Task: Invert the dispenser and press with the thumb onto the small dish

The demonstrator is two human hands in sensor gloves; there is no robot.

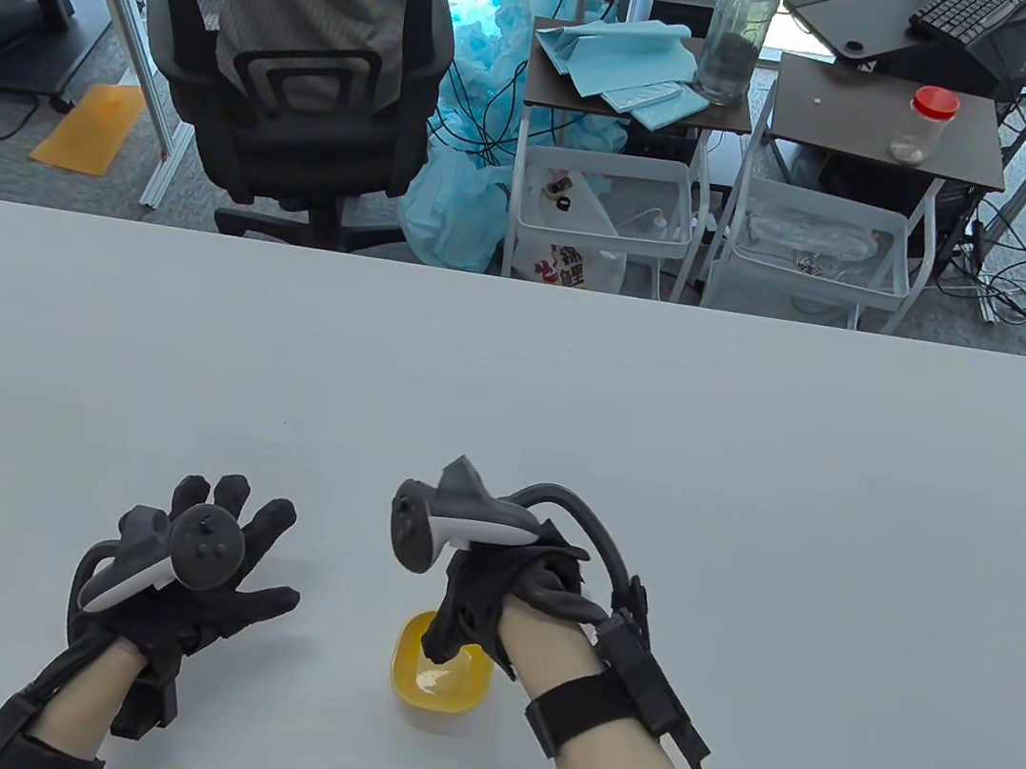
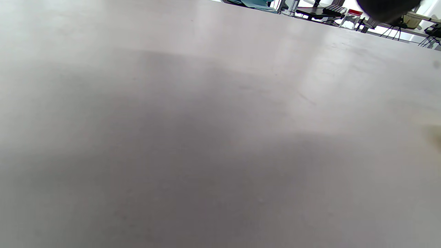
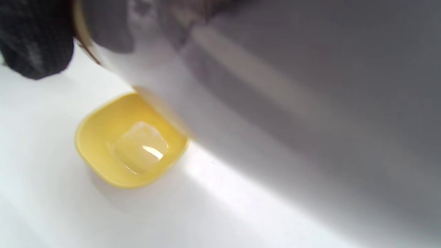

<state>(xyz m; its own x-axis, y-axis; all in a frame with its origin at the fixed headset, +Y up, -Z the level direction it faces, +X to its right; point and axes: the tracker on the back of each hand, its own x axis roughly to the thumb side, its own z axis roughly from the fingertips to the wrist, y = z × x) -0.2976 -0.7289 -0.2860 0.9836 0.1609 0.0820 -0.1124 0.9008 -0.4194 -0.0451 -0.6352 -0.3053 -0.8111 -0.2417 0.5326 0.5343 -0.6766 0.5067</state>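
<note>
Yellow plastic is what we see first: the small dish (image 1: 440, 677) sits near the front edge of the table (image 1: 752, 459), between our two forearms, and in the right wrist view a clear pool of liquid already lies in its bottom. Our right hand (image 1: 491, 593) is directly above the dish, fingers closed and pointing down. In the right wrist view a pale, blurred body fills most of the picture, with a gloved fingertip at the top left corner beside it; we take this body for the dispenser (image 3: 241, 69), held by the right hand and tilted over the dish. Where the thumb lies on it we cannot tell, and its outlet is hidden.

Our left hand (image 1: 196, 568) is a little to the left of the dish, fingers spread wide, palm down, holding nothing. Whether it touches the table we cannot say. Its wrist camera shows only bare tabletop.

We judge that the pressing step is in hand, and partly done, because liquid is in the dish. The next move calls for keeping the outlet over the middle of the dish and pressing gently, so that nothing falls on the table.

Behind the table stand an office chair (image 1: 298, 83) and two small side tables, one carrying a jar with a red lid (image 1: 925, 126).
</note>
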